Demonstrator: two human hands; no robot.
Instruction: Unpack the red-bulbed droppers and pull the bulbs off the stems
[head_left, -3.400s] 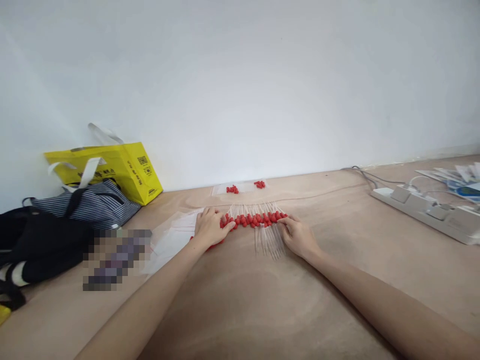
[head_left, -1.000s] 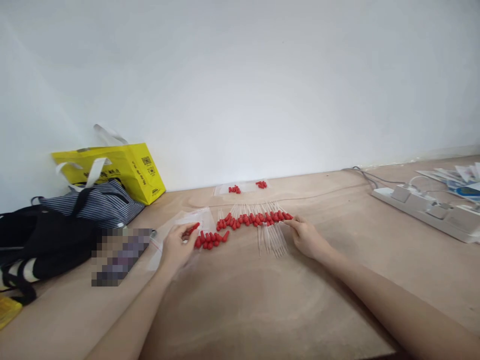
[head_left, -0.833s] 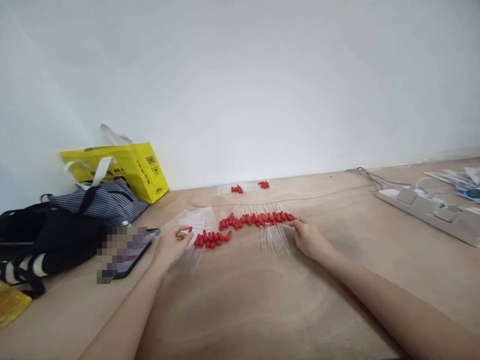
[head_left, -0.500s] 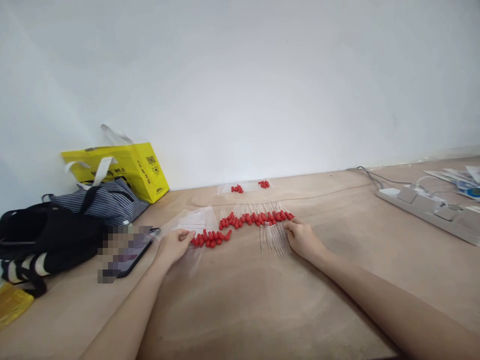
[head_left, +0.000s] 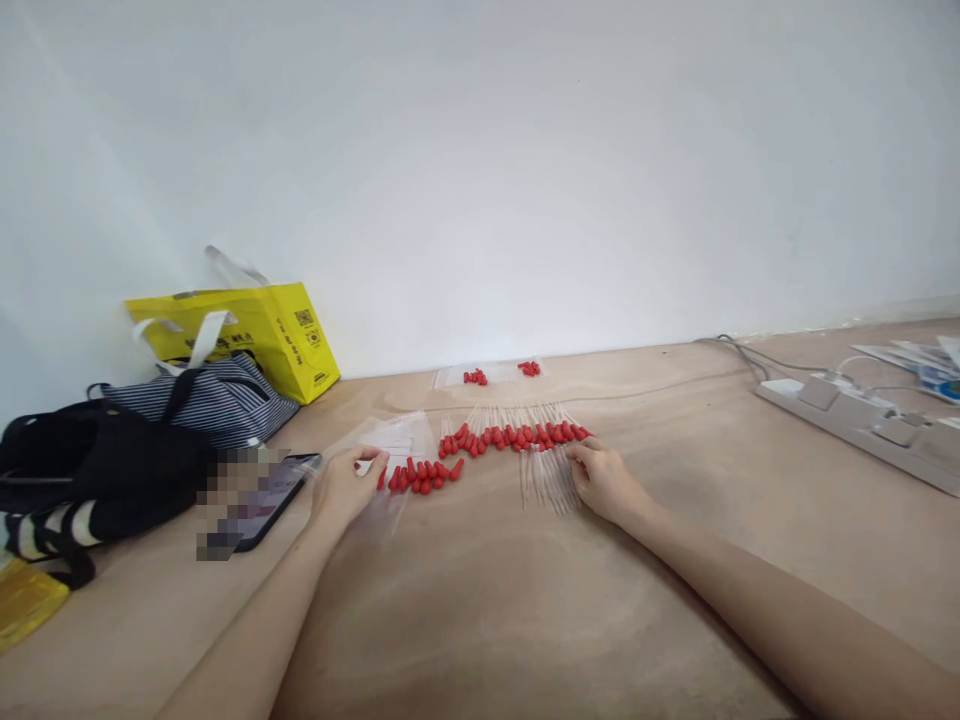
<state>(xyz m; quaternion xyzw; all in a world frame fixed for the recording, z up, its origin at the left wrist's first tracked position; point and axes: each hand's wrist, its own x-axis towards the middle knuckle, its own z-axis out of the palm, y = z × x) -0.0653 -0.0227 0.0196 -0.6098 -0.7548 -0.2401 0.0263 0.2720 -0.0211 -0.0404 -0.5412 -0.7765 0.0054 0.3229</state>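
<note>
My left hand (head_left: 349, 487) pinches a small red rubber bulb (head_left: 381, 478) at the left end of a pile of loose red bulbs (head_left: 426, 472). A clear plastic bag (head_left: 382, 517) lies partly under this hand. My right hand (head_left: 604, 478) has thumb and forefinger closed at the right edge of a bunch of thin clear dropper tubes (head_left: 546, 478); a tube seems to be between them, though the fingertips partly hide it. Just beyond, a row of droppers (head_left: 517, 437) lies with red bulbs toward me and clear stems pointing away.
Against the wall lies another clear bag (head_left: 450, 377) with red-bulbed droppers. A phone (head_left: 277, 500), a black bag (head_left: 112, 470), a striped bag (head_left: 217, 400) and a yellow bag (head_left: 300, 345) stand at left. A power strip (head_left: 847, 420) with plugs and cables is at right.
My left hand has drawn slightly left and back, and a red bulb at its fingertips now sits apart from the pile. My right hand stays at the tubes.
</note>
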